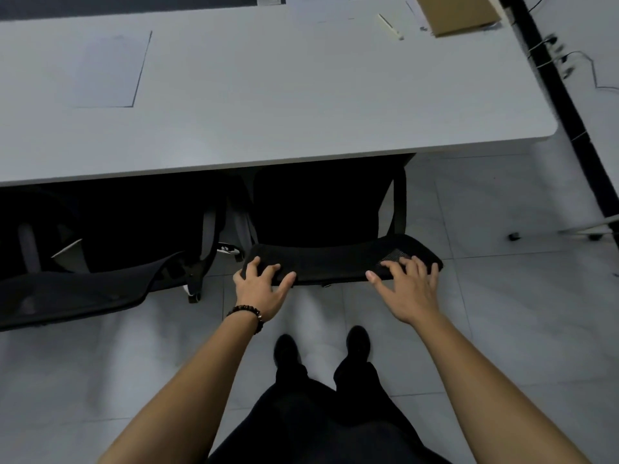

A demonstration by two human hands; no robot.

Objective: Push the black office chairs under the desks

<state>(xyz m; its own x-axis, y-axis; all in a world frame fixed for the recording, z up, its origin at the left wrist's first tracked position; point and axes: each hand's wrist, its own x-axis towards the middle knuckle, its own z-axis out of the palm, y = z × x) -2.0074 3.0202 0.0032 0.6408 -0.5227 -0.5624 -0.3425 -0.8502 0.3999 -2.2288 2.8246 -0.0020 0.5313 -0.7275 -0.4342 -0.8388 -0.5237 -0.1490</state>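
Note:
A black mesh office chair (335, 259) stands straight ahead with its seat tucked beneath the white desk (268, 105); only the top of its backrest sticks out toward me. My left hand (261, 286), a bead bracelet on its wrist, rests on the backrest's left end with fingers spread. On the right end lies my right hand (407, 286), fingers also spread over the top edge. A second black chair (77, 293) sits to the left, partly under the same desk.
A cardboard box (459, 13) and a small cream-coloured object (390, 26) lie at the desk's far right. A black partition with cables (562, 78) runs along the right. A castor base (593, 234) is on the grey tiled floor (134, 363). My feet are directly behind the chair.

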